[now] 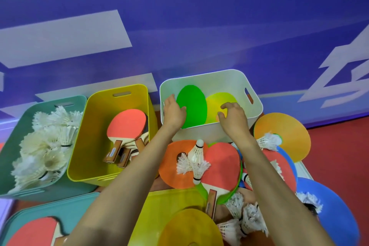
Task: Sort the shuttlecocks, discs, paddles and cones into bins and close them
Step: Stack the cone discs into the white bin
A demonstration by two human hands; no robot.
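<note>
both hands are reaching into the white bin [211,136], held apart from each other. the left hand [174,113] is pinching the left edge of the green disc [194,106], thumb on its face; the disc is leaning against the bin's back wall. the right hand [232,119] is curling its fingers over the yellow disc [217,101] beside it; whether it is gripping, i cannot tell. to the left, the yellow bin [95,106] is holding paddles [127,124] and the teal bin [12,158] shuttlecocks [50,146]. a mixed pile [223,162] is lying just in front of the white bin. nearest the camera, a teal lid [79,209] is carrying a loose paddle [34,231], beside a yellow lid [171,201].
</note>
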